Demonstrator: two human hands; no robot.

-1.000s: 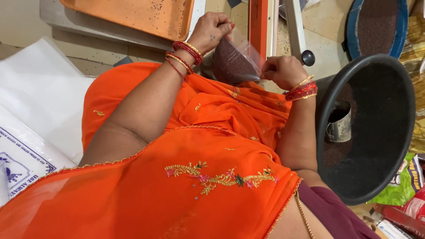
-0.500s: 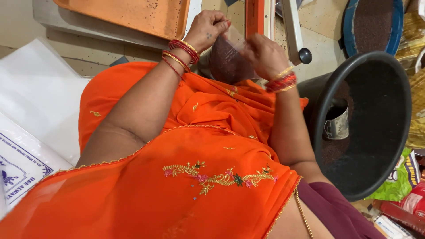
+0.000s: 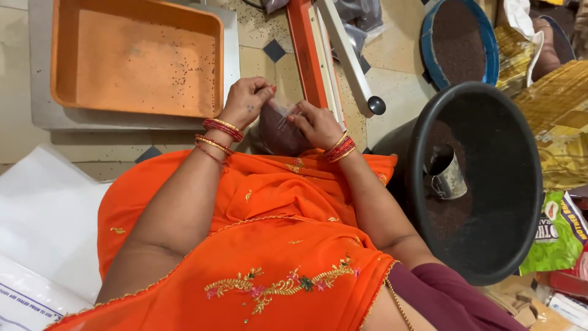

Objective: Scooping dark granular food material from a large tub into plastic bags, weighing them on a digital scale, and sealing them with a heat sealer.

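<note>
Tiled floor [image 3: 398, 86], beige with small dark diamonds. Shallow orange plastic tray [image 3: 135, 58] on a grey board, orange heat sealer [image 3: 318, 55] just beside it, big black plastic tub [image 3: 490, 184] holding dark seeds and a small metal cup [image 3: 450, 178]. Left hand [image 3: 245, 101] and right hand [image 3: 318, 125] both on a small clear plastic pouch of dark seeds [image 3: 278, 129], above the lap; fingers of each pressed together, pinching its top edge.

Even, bright, soft light; faint shadows, no glare; sharp centre, slight edge stretching.
</note>
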